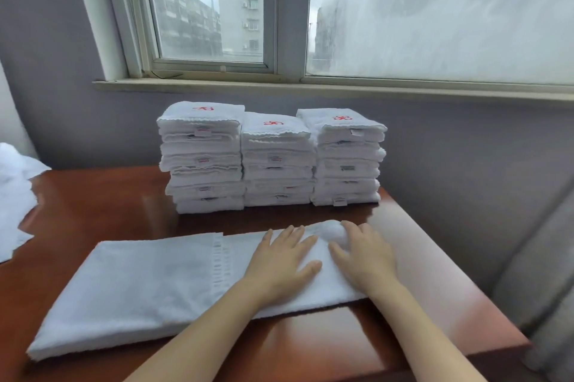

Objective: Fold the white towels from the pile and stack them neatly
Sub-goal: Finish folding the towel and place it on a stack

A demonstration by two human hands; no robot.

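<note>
A white towel [149, 285] lies folded into a long strip across the front of the brown table [102, 204]. My left hand [281, 263] rests flat on its right part with fingers spread. My right hand [365, 254] lies beside it on the towel's right end, fingers straight, where the cloth bulges up a little. Behind the towel stand three stacks of folded white towels with red logos: a left stack [203, 158], a middle stack [276, 161] and a right stack [346, 158]. A pile of unfolded white towels [15, 192] sits at the table's left edge.
A window with a sill [310, 88] runs along the wall behind the stacks. A grey sofa [540, 273] stands right of the table. The table's right edge is close to my right hand.
</note>
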